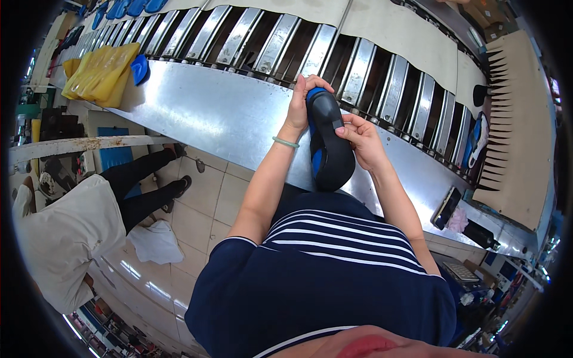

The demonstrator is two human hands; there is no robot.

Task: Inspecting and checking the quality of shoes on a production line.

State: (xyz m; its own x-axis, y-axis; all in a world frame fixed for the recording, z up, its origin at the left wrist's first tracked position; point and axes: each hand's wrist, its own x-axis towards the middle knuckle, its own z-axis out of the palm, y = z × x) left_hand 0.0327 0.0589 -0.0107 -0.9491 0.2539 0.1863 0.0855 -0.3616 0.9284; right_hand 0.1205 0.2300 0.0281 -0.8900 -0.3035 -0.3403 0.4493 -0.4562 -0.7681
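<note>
1. No words or numbers are showing clearly enough for reading.
2. Tiny pale marks are showing on the brown boxes [481, 14], but they are looking too small to read.

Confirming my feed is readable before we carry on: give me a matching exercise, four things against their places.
1. Black-and-blue shoe-shaped piece
2. Pale green bangle
3. Yellow moulded pieces
4. Dark phone-shaped object

A. Far to the hands' left
B. On the metal bench, right of the hands
C. Held by left hand and right hand
D. Around the left wrist

Pairs: 1-C, 2-D, 3-A, 4-B
</note>
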